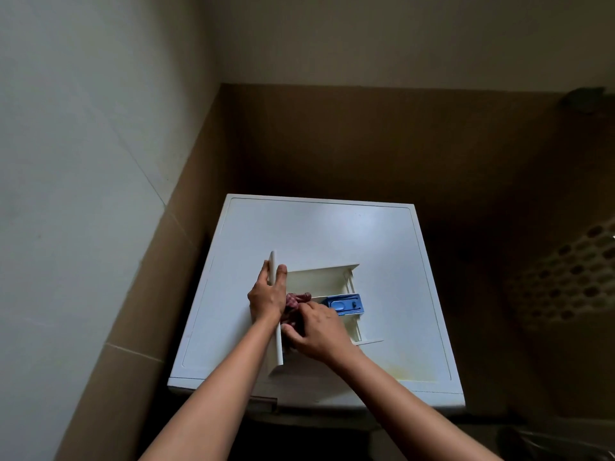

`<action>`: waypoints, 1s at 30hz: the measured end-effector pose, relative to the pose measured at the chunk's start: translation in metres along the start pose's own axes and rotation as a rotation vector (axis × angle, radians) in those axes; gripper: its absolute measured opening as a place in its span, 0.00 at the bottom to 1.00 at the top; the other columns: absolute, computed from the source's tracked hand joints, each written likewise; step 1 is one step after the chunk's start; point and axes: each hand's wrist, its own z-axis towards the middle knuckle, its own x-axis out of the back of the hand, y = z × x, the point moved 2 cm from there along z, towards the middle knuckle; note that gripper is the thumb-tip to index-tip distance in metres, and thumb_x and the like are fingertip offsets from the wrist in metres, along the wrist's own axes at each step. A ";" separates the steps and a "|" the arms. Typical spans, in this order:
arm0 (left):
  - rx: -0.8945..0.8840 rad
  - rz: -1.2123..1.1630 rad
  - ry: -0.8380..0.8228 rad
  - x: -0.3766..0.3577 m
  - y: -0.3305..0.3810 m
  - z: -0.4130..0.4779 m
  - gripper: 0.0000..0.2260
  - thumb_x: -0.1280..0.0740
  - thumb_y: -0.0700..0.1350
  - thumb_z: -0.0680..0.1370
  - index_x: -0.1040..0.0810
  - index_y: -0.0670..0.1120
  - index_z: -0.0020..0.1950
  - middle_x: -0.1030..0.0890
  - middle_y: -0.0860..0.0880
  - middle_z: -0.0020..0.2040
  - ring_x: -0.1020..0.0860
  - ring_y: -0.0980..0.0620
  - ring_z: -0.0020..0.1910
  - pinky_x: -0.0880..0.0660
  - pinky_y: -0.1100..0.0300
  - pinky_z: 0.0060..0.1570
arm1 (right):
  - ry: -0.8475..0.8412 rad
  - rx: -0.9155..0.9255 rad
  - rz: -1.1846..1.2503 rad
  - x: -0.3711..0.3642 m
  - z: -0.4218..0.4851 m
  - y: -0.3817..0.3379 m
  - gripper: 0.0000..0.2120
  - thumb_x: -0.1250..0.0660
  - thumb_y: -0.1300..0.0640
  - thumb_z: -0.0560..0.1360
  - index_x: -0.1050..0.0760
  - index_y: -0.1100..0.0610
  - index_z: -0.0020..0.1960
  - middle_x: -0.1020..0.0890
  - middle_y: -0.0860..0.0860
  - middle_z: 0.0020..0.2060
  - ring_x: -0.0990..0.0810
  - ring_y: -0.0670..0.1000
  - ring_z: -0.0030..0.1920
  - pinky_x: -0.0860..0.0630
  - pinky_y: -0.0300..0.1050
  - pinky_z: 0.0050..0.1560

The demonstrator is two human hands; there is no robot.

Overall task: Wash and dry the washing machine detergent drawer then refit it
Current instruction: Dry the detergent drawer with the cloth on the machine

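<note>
A pale wall (83, 161) is standing on the left. Below it, brown tiles (139, 327) are running down the side and across the back of the room. In the middle, a white washing machine (316, 227) is sitting in the corner, and its flat top is shining a little in the light. A faint yellow stain (406, 371) is showing on the top near the front right. Far to the right, in the dark, something with rows of round holes is standing. It may be a laundry basket (572, 277), but the light there is too dim to be sure.

The detergent drawer (319, 277) is lying on top of the washing machine, near the front, with its front plate (273, 261) turned to the left and its open side facing up.

The left hand (266, 297) is gripping the front plate, with the fingers on the outer side and the thumb on the inner side. Just to its right, a reddish cloth (296, 299) is bunched up inside the drawer, right behind the plate. The right hand (319, 331) is curling around the cloth and pressing it down into the drawer. Further right, a blue part (346, 304) is sitting in the drawer's middle slot, just past the right hand's fingers.
</note>
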 end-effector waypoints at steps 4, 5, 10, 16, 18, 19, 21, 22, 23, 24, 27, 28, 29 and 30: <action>-0.004 -0.010 -0.001 0.000 0.001 -0.002 0.27 0.40 0.60 0.79 0.35 0.51 0.75 0.25 0.45 0.68 0.27 0.43 0.66 0.32 0.53 0.64 | -0.154 0.021 -0.011 -0.002 0.007 -0.002 0.32 0.34 0.39 0.70 0.33 0.58 0.66 0.24 0.57 0.61 0.27 0.58 0.60 0.32 0.51 0.59; -0.003 -0.009 0.000 0.000 0.001 -0.003 0.27 0.40 0.60 0.79 0.35 0.51 0.75 0.25 0.45 0.68 0.27 0.43 0.66 0.32 0.53 0.64 | -0.178 0.005 0.023 0.000 0.009 -0.001 0.32 0.32 0.39 0.70 0.32 0.58 0.66 0.23 0.56 0.61 0.26 0.59 0.60 0.31 0.51 0.59; 0.006 -0.016 0.005 -0.001 0.001 -0.002 0.27 0.39 0.60 0.79 0.35 0.51 0.75 0.26 0.46 0.69 0.29 0.43 0.67 0.33 0.54 0.65 | -0.265 -0.068 0.132 0.011 0.020 0.007 0.15 0.36 0.46 0.72 0.26 0.56 0.51 0.19 0.57 0.51 0.22 0.59 0.53 0.29 0.47 0.46; 0.017 -0.010 0.000 -0.001 -0.001 0.000 0.27 0.39 0.61 0.78 0.35 0.52 0.75 0.26 0.45 0.69 0.28 0.42 0.66 0.31 0.52 0.64 | -0.308 -0.060 -0.163 0.018 0.028 -0.002 0.14 0.43 0.49 0.72 0.27 0.56 0.51 0.17 0.56 0.47 0.23 0.58 0.46 0.34 0.48 0.44; 0.019 -0.023 -0.003 -0.002 -0.002 0.000 0.28 0.39 0.61 0.78 0.35 0.52 0.75 0.25 0.45 0.68 0.27 0.42 0.66 0.31 0.52 0.64 | -0.304 -0.076 -0.302 0.020 0.031 0.002 0.16 0.43 0.46 0.75 0.25 0.56 0.51 0.17 0.55 0.48 0.26 0.57 0.55 0.37 0.51 0.57; 0.017 -0.029 -0.004 -0.002 -0.002 0.000 0.28 0.39 0.61 0.78 0.35 0.52 0.75 0.25 0.45 0.68 0.27 0.42 0.66 0.30 0.52 0.63 | -0.278 -0.100 -0.332 0.020 0.030 0.005 0.17 0.42 0.44 0.75 0.24 0.56 0.51 0.18 0.54 0.48 0.30 0.57 0.59 0.37 0.50 0.59; 0.017 -0.035 -0.004 -0.002 -0.002 0.000 0.28 0.39 0.61 0.78 0.35 0.52 0.75 0.25 0.46 0.68 0.27 0.43 0.65 0.30 0.53 0.63 | -0.161 -0.122 -0.301 0.021 0.022 0.003 0.17 0.38 0.44 0.74 0.23 0.57 0.52 0.18 0.54 0.49 0.34 0.58 0.61 0.36 0.50 0.56; 0.017 -0.035 -0.005 -0.002 -0.003 0.000 0.28 0.39 0.61 0.78 0.35 0.52 0.75 0.25 0.46 0.68 0.27 0.43 0.65 0.30 0.53 0.63 | -0.084 -0.106 -0.275 0.019 0.016 -0.001 0.16 0.36 0.46 0.73 0.24 0.58 0.52 0.19 0.55 0.48 0.33 0.59 0.59 0.35 0.49 0.53; 0.016 -0.034 -0.005 -0.002 -0.003 0.001 0.28 0.39 0.61 0.78 0.35 0.52 0.75 0.24 0.46 0.67 0.27 0.43 0.65 0.30 0.53 0.63 | 0.007 -0.087 -0.262 0.017 0.010 -0.005 0.14 0.32 0.49 0.71 0.23 0.58 0.50 0.19 0.55 0.46 0.30 0.59 0.57 0.33 0.50 0.50; 0.015 -0.032 -0.005 -0.002 -0.003 0.001 0.28 0.39 0.61 0.78 0.35 0.52 0.75 0.24 0.45 0.67 0.27 0.43 0.65 0.30 0.53 0.63 | 0.043 -0.080 -0.257 0.013 0.006 -0.007 0.14 0.29 0.50 0.67 0.23 0.58 0.48 0.19 0.55 0.43 0.27 0.60 0.53 0.31 0.50 0.47; 0.014 -0.028 -0.004 -0.003 -0.004 0.002 0.28 0.39 0.61 0.78 0.35 0.52 0.75 0.23 0.45 0.66 0.27 0.43 0.65 0.30 0.53 0.63 | 0.083 -0.065 -0.171 0.003 0.003 -0.008 0.14 0.31 0.52 0.69 0.23 0.57 0.52 0.23 0.56 0.50 0.29 0.62 0.55 0.32 0.52 0.50; 0.012 -0.028 -0.004 -0.003 -0.004 0.003 0.28 0.39 0.61 0.78 0.35 0.52 0.75 0.23 0.45 0.66 0.26 0.43 0.65 0.30 0.53 0.63 | 0.018 -0.075 -0.135 0.002 0.004 -0.008 0.14 0.35 0.51 0.73 0.24 0.56 0.55 0.26 0.57 0.54 0.33 0.61 0.59 0.35 0.52 0.54; 0.011 -0.026 -0.002 -0.003 -0.004 0.003 0.28 0.39 0.61 0.78 0.35 0.52 0.75 0.23 0.45 0.66 0.27 0.43 0.65 0.30 0.53 0.63 | -0.024 -0.089 -0.118 0.003 0.006 -0.007 0.14 0.38 0.50 0.75 0.25 0.55 0.56 0.29 0.57 0.56 0.36 0.61 0.60 0.37 0.53 0.56; 0.013 -0.023 0.000 -0.003 -0.004 0.003 0.28 0.39 0.61 0.78 0.35 0.52 0.75 0.23 0.45 0.66 0.27 0.43 0.65 0.30 0.53 0.63 | -0.048 -0.096 -0.124 0.005 0.009 -0.006 0.14 0.39 0.49 0.76 0.25 0.54 0.57 0.31 0.57 0.57 0.37 0.60 0.61 0.38 0.53 0.57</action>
